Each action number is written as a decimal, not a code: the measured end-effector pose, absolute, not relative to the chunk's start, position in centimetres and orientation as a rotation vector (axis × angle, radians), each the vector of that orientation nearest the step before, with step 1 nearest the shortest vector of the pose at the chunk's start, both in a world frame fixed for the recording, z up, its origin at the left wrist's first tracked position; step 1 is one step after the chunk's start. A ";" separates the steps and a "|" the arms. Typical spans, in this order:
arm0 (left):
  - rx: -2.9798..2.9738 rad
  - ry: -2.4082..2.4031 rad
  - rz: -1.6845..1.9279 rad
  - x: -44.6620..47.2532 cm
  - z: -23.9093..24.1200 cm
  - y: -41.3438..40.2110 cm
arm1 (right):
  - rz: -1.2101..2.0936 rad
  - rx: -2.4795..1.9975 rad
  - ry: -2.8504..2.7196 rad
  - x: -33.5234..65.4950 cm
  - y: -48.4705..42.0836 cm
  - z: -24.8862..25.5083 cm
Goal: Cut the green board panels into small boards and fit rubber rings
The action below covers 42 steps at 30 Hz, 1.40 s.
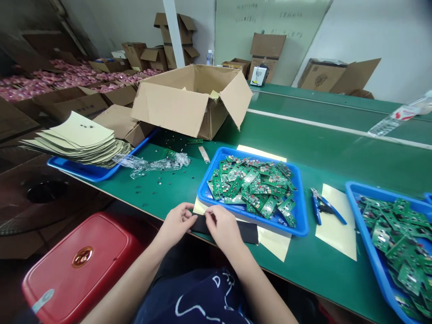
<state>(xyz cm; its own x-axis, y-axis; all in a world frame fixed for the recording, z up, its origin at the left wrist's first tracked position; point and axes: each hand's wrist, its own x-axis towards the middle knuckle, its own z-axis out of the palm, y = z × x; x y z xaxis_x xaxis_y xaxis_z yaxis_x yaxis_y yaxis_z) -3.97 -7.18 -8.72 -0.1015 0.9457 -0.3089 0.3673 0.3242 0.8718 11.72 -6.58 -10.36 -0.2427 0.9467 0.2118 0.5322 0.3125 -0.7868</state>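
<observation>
A flat black strip (pixel 248 231) lies along the near edge of the green table, over pale yellow paper (pixel 275 240). My left hand (pixel 177 222) is at its left end, fingers bent, a gap showing between thumb and forefinger. Over the strip, my right hand (pixel 222 225) has thumb and forefinger pinched together; whatever is between them is too small to make out. Just beyond both hands stands a blue tray (pixel 302 211) heaped with green circuit boards (pixel 251 184).
Blue-handled cutters (pixel 326 207) lie right of the tray, partly on paper. A second blue tray (pixel 366 243) of boards stands farther right. Crumpled clear plastic (pixel 158 164), stacked yellow sheets (pixel 81 139) and an open carton (pixel 172 108) occupy the left. A red box (pixel 81 270) sits below.
</observation>
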 end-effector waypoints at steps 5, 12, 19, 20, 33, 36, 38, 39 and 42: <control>1.248 1.686 0.784 -3.8 -8.7 -7.1 | 0.964 -1.314 -1.388 20.1 -7.9 -9.1; 1.197 1.744 0.720 -3.8 -8.3 -6.5 | 0.507 -0.940 -0.664 32.3 -8.8 -3.5; 1.422 1.886 0.591 -2.4 -8.4 -6.5 | 0.710 -0.902 -0.868 31.9 -5.9 -0.4; 1.580 1.952 0.509 -2.2 -8.1 -6.5 | 0.749 -0.887 -0.913 31.3 -5.2 -0.4; 2.754 1.339 0.260 -0.6 -9.9 -9.6 | 1.007 -1.031 -1.077 28.6 -1.1 -5.5; 2.789 1.371 0.286 0.0 -10.9 -9.3 | 1.038 -1.029 -1.041 28.7 -1.2 -5.7; 2.756 1.489 0.356 0.5 -11.0 -9.0 | 1.064 -1.010 -1.031 28.6 -1.3 -5.7; 2.727 1.562 0.403 0.7 -11.0 -8.8 | 1.076 -1.003 -1.031 28.6 -1.3 -5.8; 2.653 1.741 0.524 1.4 -10.7 -8.6 | 1.092 -1.007 -1.039 28.5 -1.4 -5.8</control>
<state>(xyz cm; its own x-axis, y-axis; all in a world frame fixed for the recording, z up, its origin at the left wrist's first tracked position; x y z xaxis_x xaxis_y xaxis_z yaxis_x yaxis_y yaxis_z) 1.39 -8.58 -10.69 0.3617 0.8796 0.3089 0.9040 -0.4119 0.1144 28.50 -1.43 -5.84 0.1431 0.9795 0.1415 -0.1903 0.1675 -0.9673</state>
